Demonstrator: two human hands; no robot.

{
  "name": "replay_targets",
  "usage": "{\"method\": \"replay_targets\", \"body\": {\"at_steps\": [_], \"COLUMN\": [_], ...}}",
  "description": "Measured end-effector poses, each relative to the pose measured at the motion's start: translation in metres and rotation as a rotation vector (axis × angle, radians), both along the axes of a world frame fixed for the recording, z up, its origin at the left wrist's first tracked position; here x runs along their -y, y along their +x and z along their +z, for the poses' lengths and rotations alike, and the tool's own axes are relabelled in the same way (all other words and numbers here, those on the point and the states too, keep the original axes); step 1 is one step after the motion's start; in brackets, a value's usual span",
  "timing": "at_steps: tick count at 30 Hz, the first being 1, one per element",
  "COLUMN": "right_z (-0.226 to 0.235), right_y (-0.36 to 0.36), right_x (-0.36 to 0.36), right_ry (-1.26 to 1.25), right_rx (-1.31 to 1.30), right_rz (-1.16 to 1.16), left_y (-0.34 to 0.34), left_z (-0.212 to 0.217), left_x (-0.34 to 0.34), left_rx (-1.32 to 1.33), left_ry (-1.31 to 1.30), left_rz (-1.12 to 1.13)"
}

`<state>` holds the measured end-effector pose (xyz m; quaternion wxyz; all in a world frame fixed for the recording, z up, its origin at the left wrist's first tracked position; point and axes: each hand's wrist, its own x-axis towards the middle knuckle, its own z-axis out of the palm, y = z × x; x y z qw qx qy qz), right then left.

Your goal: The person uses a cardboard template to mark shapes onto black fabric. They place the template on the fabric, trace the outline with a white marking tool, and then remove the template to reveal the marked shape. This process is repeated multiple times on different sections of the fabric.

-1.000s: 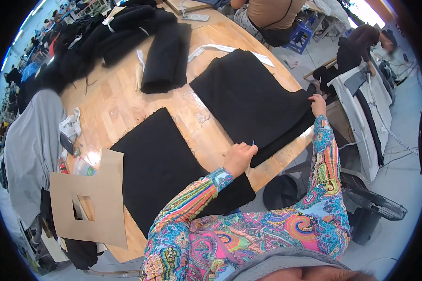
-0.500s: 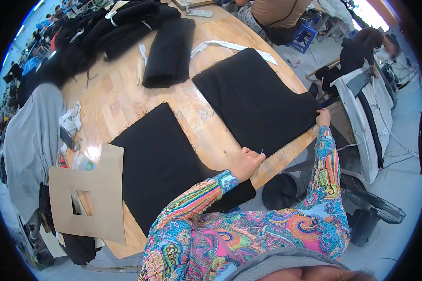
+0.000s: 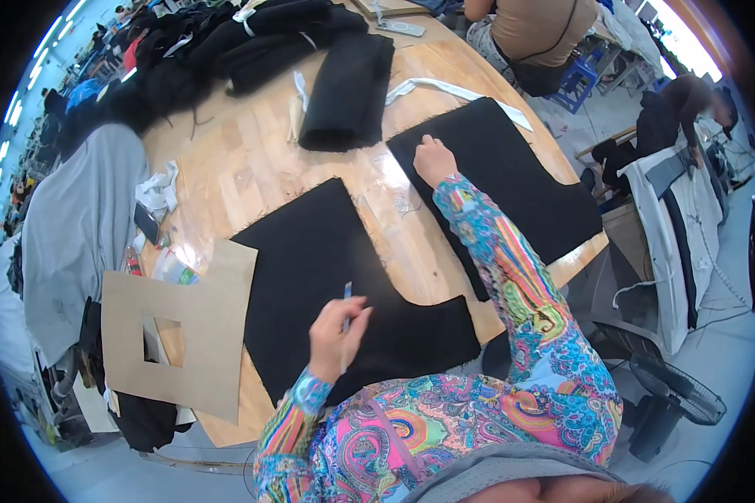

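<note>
Already two black fabric panels lay cut on the table (image 3: 252, 168). Your left hand (image 3: 334, 331) pinched a thin chalk stick (image 3: 346, 295) over the near panel (image 3: 327, 277); at 1 o'clock your right hand (image 3: 434, 159) pressed fingers-down on the far panel (image 3: 512, 176). No marking visible yet.

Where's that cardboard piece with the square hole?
In the head view, the cardboard template lies at the table's near-left edge, overlapping the nearer black fabric, left of the left hand.
</note>
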<state>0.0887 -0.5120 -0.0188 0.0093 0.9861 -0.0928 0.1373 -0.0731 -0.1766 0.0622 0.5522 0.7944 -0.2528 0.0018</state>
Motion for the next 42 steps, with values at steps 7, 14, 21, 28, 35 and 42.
{"method": "replay_targets", "body": {"at_steps": [7,14,21,28,35,42], "right_z": [-0.015,0.001,-0.007,0.026,0.025,0.02], "right_y": [0.037,0.015,-0.043,-0.066,-0.001,0.005], "right_x": [-0.004,0.003,-0.026,-0.183,-0.288,-0.319], "right_ry": [0.136,0.762,0.796,1.08,1.202,1.364], "right_rx": [0.03,0.465,0.242,0.014,-0.336,-0.418], "right_rz": [-0.182,-0.1,0.017,0.456,0.369,0.294], "left_y": [-0.039,-0.056,-0.071,-0.064,-0.052,-0.053], "left_z": [0.003,-0.036,-0.069,-0.096,-0.088,-0.048], "left_x": [-0.15,-0.27,-0.31,-0.367,-0.372,-0.36], "left_rx": [-0.207,-0.1,0.07,-0.022,-0.163,0.319], "left_ry": [0.027,0.216,0.669,0.345,0.019,0.027], "left_rz": [0.662,1.07,1.18,1.505,1.541,1.393]}}
